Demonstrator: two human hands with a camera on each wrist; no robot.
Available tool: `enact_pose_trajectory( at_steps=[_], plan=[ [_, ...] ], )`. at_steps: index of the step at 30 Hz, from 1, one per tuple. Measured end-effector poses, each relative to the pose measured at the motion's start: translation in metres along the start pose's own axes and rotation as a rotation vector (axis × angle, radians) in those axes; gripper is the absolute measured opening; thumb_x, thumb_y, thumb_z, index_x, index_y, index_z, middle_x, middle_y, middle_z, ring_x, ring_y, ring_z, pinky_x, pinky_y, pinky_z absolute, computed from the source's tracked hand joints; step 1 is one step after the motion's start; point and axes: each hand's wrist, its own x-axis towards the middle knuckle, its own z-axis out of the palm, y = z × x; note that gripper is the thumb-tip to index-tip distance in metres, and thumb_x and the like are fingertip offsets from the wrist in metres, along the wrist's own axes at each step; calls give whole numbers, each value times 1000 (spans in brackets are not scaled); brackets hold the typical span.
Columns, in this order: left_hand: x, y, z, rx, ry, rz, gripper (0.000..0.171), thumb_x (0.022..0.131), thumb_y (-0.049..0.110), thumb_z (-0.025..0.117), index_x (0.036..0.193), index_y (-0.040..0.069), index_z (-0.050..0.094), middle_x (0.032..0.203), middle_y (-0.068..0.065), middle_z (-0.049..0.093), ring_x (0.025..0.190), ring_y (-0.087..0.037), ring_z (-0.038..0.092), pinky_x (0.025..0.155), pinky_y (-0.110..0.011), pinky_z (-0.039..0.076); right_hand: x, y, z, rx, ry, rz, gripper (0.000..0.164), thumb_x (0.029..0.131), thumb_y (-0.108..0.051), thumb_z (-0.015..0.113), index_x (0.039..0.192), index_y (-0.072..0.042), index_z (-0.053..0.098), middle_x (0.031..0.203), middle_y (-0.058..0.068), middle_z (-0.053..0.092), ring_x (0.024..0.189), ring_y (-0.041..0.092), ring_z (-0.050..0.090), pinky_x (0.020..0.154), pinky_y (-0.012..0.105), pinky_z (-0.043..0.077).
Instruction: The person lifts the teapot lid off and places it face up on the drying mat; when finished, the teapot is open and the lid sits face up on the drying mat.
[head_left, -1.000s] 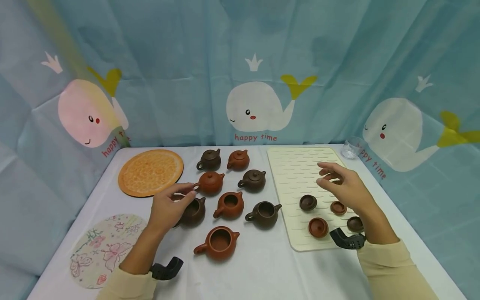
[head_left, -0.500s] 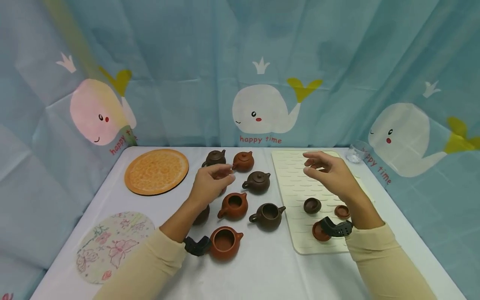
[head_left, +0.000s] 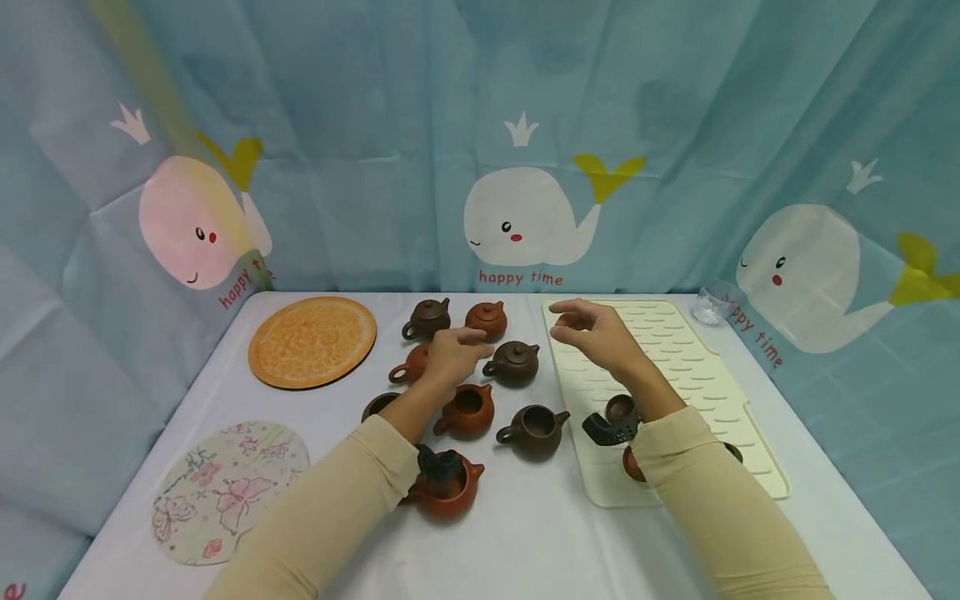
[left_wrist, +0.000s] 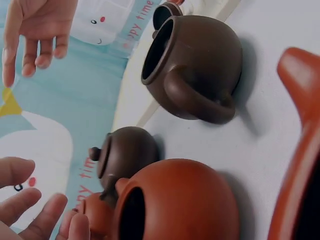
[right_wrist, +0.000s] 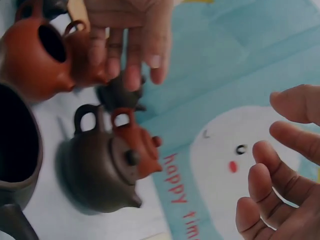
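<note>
Over the middle of the teapot group hovers my left hand (head_left: 453,354), fingers loosely bent and holding nothing. Near its fingertips stands a dark brown lidded teapot (head_left: 515,367). My right hand (head_left: 596,332) is above the mat's left edge, just right of that teapot, also without anything in its grasp. Two reddish-brown teapots with lids, one at the back (head_left: 486,322) and one partly behind my left hand (head_left: 411,365), stand nearby. A dark lidded teapot (head_left: 429,318) is at the back left. Lidless teapots, among them a dark one (left_wrist: 205,70) and a red one (head_left: 468,408), stand nearer.
A cream ridged mat (head_left: 660,367) lies at right, bearing loose lids, including a dark one (head_left: 620,407); my right sleeve hides part of it. At left lie an orange round mat (head_left: 311,342) and a floral round mat (head_left: 225,492). A clear cup (head_left: 710,305) stands back right.
My left hand has moved right and away from me, from beside the left-hand teapots to over the group. My right hand has come left across the mat toward it.
</note>
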Motion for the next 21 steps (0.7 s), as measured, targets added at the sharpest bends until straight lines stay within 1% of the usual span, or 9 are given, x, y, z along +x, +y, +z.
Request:
enact_pose_trajectory(
  at_steps=[4, 5, 7, 8, 11, 12, 15, 18, 21],
  plan=[
    [7, -3, 6, 37, 20, -51, 30, 85, 17, 75, 115, 13, 71, 125, -7, 57, 116, -27, 48, 95, -45, 41, 10, 9, 10, 20, -34, 43, 37, 91, -15, 69, 125, -5, 62, 95, 13, 62, 89, 27, 58, 76, 40, 46],
    [8, -3, 7, 45, 18, -60, 30, 85, 17, 75, 115, 13, 71, 124, -7, 57, 113, -26, 48, 92, -43, 42, 12, 11, 13, 27, -40, 52, 36, 91, -14, 68, 125, -5, 62, 94, 13, 62, 89, 28, 58, 77, 41, 46],
    [10, -4, 9, 59, 13, -81, 30, 85, 17, 75, 115, 12, 71, 121, -8, 58, 100, -24, 51, 83, -39, 45, 16, 14, 19, 34, -47, 76, 36, 90, -13, 69, 124, -5, 62, 93, 13, 63, 88, 29, 59, 77, 43, 46],
    [11, -5, 10, 60, 9, -89, 30, 86, 17, 74, 115, 12, 70, 117, -9, 60, 90, -22, 52, 76, -36, 46, 18, 16, 22, 35, -51, 86, 36, 90, -13, 69, 124, -5, 62, 92, 14, 63, 88, 29, 59, 78, 44, 46],
    [14, -7, 14, 56, 5, -116, 28, 87, 15, 73, 114, 9, 70, 104, -10, 62, 64, -18, 47, 56, -30, 42, 26, 23, 31, 15, -66, 109, 36, 89, -12, 69, 123, -3, 63, 91, 13, 63, 88, 30, 59, 78, 43, 47],
    [15, -8, 15, 59, 8, -122, 28, 86, 14, 73, 114, 8, 70, 101, -10, 62, 59, -17, 45, 53, -29, 40, 29, 25, 34, 4, -69, 118, 36, 89, -12, 69, 123, -3, 63, 90, 12, 63, 87, 29, 59, 78, 42, 47],
    [18, -11, 18, 71, 17, -130, 28, 86, 13, 74, 113, 7, 71, 97, -8, 62, 58, -15, 46, 52, -27, 40, 36, 33, 40, -37, -77, 140, 34, 88, -11, 69, 121, -4, 64, 89, 11, 63, 86, 27, 58, 75, 37, 47],
    [20, -14, 20, 76, 21, -120, 26, 86, 12, 74, 110, 6, 72, 95, -7, 65, 61, -16, 49, 54, -28, 42, 39, 36, 45, -60, -84, 162, 32, 87, -10, 70, 118, -4, 66, 88, 10, 63, 84, 24, 57, 73, 36, 46],
    [22, -17, 22, 71, 25, -104, 23, 85, 12, 74, 108, 6, 73, 93, -7, 67, 60, -16, 49, 54, -28, 41, 42, 40, 48, -74, -94, 171, 30, 86, -9, 70, 116, -4, 67, 88, 11, 64, 83, 24, 57, 72, 36, 46]
  ],
)
